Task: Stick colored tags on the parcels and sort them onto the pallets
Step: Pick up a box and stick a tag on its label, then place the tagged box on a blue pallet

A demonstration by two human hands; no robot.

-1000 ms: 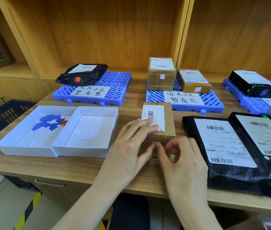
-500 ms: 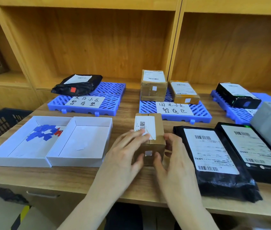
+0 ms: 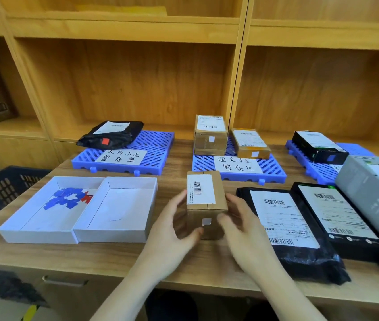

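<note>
head view: both hands, left hand [image 3: 172, 230] & right hand [image 3: 244, 230], clasp the small brown box [image 3: 206, 205], white tag [image 3: 206, 221] on, at desk front. 4 parcels on pallets; 3 more untagged at right.

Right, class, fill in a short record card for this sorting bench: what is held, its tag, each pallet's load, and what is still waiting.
held parcel: small cardboard box, both hands on its sides
left hand: on the box's left side
right hand: on the box's right side
tag on held box: white tag, front face
left pallet: one black bag, red tag
middle pallet: two cardboard boxes, white tags
right pallet: one black box, blue tag
waiting: two black bags, grey box at right
tag tray: blue and red tags
</note>
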